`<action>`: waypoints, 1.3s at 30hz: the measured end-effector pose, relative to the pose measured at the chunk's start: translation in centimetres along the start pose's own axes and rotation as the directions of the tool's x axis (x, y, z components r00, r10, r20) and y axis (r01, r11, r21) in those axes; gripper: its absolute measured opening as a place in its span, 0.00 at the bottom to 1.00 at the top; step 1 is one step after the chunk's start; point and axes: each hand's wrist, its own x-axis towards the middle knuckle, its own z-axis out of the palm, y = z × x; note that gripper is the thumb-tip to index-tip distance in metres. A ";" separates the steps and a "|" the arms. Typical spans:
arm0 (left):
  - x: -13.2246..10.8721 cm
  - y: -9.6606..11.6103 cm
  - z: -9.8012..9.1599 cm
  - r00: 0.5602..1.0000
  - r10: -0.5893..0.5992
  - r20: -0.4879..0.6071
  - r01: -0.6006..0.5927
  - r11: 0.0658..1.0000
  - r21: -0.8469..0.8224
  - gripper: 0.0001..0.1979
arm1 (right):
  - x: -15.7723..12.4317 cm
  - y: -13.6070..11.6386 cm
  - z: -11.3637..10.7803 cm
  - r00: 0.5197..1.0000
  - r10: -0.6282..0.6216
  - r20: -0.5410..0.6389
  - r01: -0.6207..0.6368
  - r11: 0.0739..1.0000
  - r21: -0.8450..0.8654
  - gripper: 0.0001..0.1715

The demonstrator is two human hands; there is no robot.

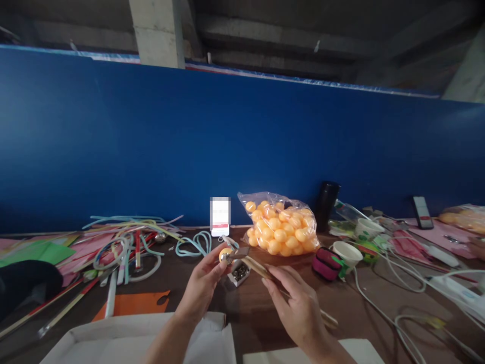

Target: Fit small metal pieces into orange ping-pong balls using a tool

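My left hand [202, 283] pinches an orange ping-pong ball [223, 251] between thumb and fingers. A shiny silver piece sits against the ball's near side; its exact kind is too small to tell. In my right hand [299, 303] is the wooden handle of a hammer [259, 267], its grey head touching or just beside the silver piece. The handle's end sticks out behind my palm. Below the ball, partly covered by the tool, stands a small white box [239, 274] of little dark metal pieces. A clear bag of orange balls [280, 227] lies just behind.
A phone [220, 217] leans against the blue partition [189, 141]. Left lie tangled tubes [129, 253], orange paper [140, 305] and a white tray [151, 333]. Right are a maroon pouch [326, 264], paper cups [346, 254], a black bottle [328, 205] and white cables [373, 303].
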 end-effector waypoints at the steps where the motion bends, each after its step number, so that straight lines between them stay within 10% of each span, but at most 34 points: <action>1: 0.0 0.0 0.0 1.000 0.001 0.008 -0.001 1.000 0.004 0.24 | 0.1 -0.1 0.0 1.000 0.000 -0.013 0.000 1.000 0.003 0.15; 39: -0.2 0.4 0.2 0.998 -0.062 -0.003 0.061 0.995 -0.075 0.24 | 0.1 0.0 0.2 0.998 0.039 -0.040 -0.038 0.999 0.028 0.14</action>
